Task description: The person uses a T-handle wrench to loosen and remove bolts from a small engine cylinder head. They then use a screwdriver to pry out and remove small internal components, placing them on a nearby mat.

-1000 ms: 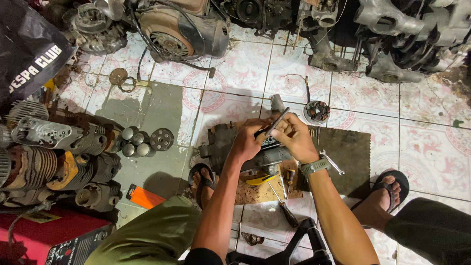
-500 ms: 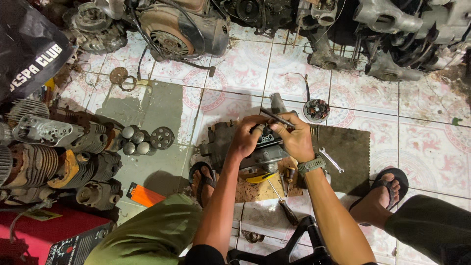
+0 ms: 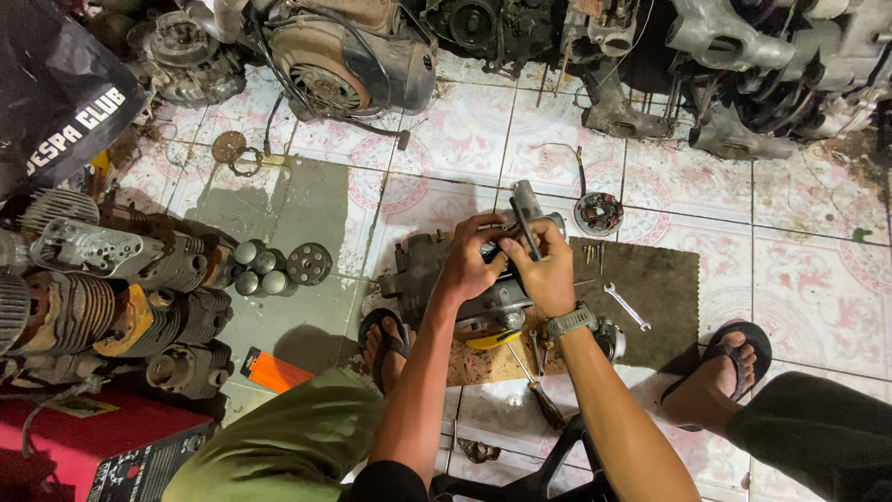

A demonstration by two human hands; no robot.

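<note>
My right hand [image 3: 546,271] grips a dark slim tool [image 3: 526,228], fingers closed around it; my left hand [image 3: 472,263] clamps the top of the grey engine block [image 3: 437,279] lying on the brown mat [image 3: 650,288]. Wrench [image 3: 626,306] just beside, screwdriver [image 3: 534,381] near, tiled floor [image 3: 446,139].

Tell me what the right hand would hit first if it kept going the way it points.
The right hand points up-left, away from the person, and already rests on the engine block. It would likely meet the left hand first; depth is unclear.
</note>
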